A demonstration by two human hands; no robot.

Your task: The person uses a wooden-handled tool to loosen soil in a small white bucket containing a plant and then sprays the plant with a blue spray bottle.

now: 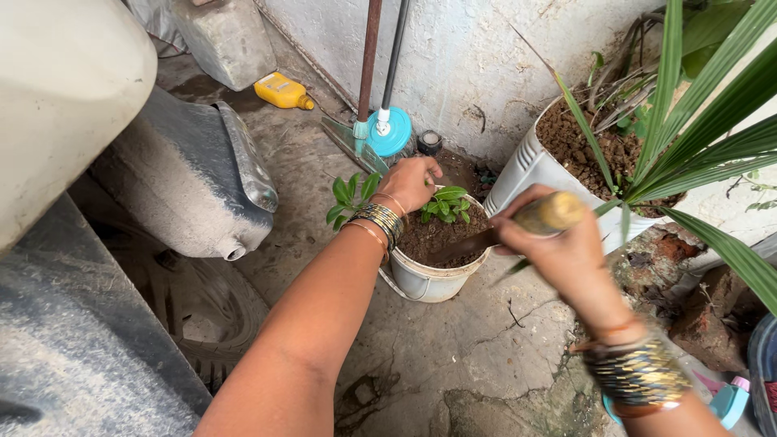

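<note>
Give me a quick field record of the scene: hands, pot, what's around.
left hand: on the far rim of the pot, by the seedling
right hand: grip closed on a trowel, blade in the soil
pot: small, white, soil-filled, on the concrete floor
big planter: white, right of the pot, holds a palm
behind the pot: two poles against the wall, yellow bottle

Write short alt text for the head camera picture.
A person's right hand digs a wooden-handled trowel into soil in a small white pot, while the left hand holds its leafy seedling. A larger potted palm stands beside it.
</note>
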